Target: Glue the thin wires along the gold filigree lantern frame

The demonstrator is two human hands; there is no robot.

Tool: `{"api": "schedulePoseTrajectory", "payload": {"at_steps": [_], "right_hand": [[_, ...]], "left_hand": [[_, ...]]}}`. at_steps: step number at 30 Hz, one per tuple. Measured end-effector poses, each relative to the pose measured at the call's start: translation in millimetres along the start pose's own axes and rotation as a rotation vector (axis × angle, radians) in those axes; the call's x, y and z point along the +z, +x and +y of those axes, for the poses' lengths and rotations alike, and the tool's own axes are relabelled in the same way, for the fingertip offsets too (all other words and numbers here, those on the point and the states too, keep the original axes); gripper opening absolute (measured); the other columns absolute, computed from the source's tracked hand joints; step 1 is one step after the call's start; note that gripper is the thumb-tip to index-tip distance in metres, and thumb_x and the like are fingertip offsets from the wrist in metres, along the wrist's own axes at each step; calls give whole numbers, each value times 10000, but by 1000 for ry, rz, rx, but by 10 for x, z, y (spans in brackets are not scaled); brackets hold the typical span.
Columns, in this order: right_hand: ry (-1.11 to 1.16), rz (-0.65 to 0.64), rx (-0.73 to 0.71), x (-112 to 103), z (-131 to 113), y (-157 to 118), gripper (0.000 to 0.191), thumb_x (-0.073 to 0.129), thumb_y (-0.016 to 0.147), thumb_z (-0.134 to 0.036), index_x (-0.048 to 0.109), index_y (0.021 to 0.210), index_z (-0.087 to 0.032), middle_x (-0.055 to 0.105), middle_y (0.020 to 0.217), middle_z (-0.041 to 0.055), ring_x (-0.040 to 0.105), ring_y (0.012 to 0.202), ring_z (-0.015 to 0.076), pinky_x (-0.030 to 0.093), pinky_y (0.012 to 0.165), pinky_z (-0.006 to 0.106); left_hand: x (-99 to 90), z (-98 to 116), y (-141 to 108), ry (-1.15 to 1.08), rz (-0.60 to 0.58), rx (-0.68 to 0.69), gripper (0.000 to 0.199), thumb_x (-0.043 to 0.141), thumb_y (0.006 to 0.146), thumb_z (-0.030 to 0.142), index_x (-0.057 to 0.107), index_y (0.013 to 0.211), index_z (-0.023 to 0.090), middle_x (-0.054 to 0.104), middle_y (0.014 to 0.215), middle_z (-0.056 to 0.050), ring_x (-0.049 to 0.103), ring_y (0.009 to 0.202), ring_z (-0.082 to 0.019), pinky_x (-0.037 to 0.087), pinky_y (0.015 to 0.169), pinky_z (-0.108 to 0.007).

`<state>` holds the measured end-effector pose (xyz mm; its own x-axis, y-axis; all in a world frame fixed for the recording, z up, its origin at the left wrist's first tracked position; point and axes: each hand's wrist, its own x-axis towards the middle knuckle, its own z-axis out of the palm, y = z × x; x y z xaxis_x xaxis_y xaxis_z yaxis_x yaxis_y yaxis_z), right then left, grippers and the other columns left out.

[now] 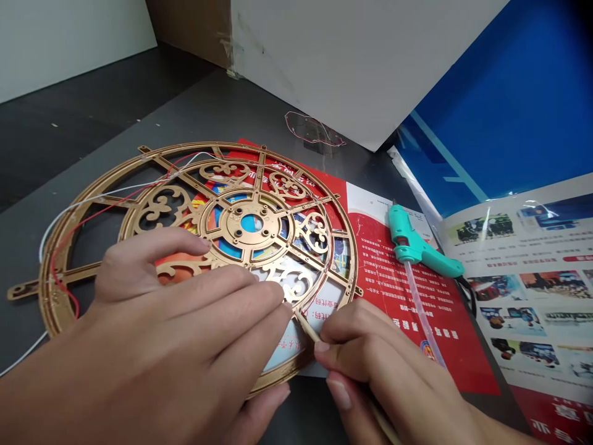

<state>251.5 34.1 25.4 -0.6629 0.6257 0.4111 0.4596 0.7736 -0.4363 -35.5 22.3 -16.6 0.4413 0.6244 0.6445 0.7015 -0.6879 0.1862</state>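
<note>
A gold wheel-shaped frame (231,224) with spokes and scrollwork lies tilted in front of me. My left hand (204,334) grips its near side, fingers over the top and thumb beneath the rim. In my right hand (370,352) is a thin wooden stick (308,327), pinched between thumb and fingers. Its tip reaches the wheel's inner ring beside my left fingertips; the exact contact is hidden. A white wire (97,196) and a red wire (109,205) cross the wheel's left part, and thin wire follows the inner ring on the right.
A teal glue gun (412,244) with a clear glue stick (419,312) lies right of the wheel on a red printed sheet (393,296). Behind, a loop of thin wire (301,117) rests near a white box (343,62). Another printed sheet (546,284) is at far right.
</note>
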Motion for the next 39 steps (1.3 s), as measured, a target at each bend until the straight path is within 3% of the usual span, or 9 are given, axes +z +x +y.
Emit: {"api": "schedulePoseTrajectory", "payload": {"at_steps": [3,6,9,15,18,26,32,35,39], "right_hand": [[7,-25,31,-32,-16,7,159,712,1285,-125,701,1184,-248,884,1052,31,894,899,170,772,839,233],[51,-44,54,-68,-22,27,185,693,1218,-87,672,1154,-259,884,1037,42,887,885,189,762,780,251],[71,-90,56,-90,-46,62,208,685,1200,-65,673,1153,-267,897,1043,43,910,911,197,783,835,258],[182,166,269,-8,-183,86,306,784,1154,-88,750,1345,-325,940,1130,25,958,984,237,830,937,299],[202,132,169,14,-131,74,256,773,1145,-82,724,1275,-297,917,1054,17,946,933,203,806,888,254],[41,-10,22,-21,-40,109,250,681,1131,0,745,1256,-206,911,1052,55,926,933,170,774,882,206],[107,80,124,7,-93,135,314,706,1011,-15,717,1214,-253,878,998,-4,932,911,142,760,882,180],[120,74,135,13,-88,156,232,714,1051,-51,694,1148,-261,845,928,-18,890,810,134,733,782,186],[149,16,180,-42,-86,164,192,701,1117,-56,725,1138,-246,865,957,12,900,845,169,752,795,237]], "left_hand": [[0,13,-4,8,2,4,193,699,1215,552,800,1090,447,836,929,86,823,1006,-296,287,1615,-595],[12,5,1,32,2,-1,185,695,1190,586,815,1220,448,916,1115,91,845,1039,-306,328,1578,-609],[22,-3,23,56,3,-8,259,620,1237,641,792,1277,451,934,1210,104,857,1074,-296,374,1522,-603],[26,9,28,72,11,-7,304,535,1291,641,773,1260,455,930,1179,94,837,1016,-313,470,1283,-634],[31,18,-2,47,11,-44,281,569,1270,638,787,1284,460,945,1232,89,848,1028,-326,489,1219,-665],[27,27,-17,41,13,-23,186,715,1156,582,841,1233,468,940,1261,74,820,1028,-349,533,1241,-701],[50,33,-28,21,8,-67,220,733,1165,624,830,1309,489,941,1225,81,827,988,-342,509,1223,-723],[64,26,-33,16,2,-74,228,723,1167,629,839,1306,490,929,1196,78,829,1003,-341,506,1269,-722],[52,12,-39,34,20,-36,252,689,1186,642,830,1297,465,907,1157,78,820,1022,-318,514,1294,-671]]}}
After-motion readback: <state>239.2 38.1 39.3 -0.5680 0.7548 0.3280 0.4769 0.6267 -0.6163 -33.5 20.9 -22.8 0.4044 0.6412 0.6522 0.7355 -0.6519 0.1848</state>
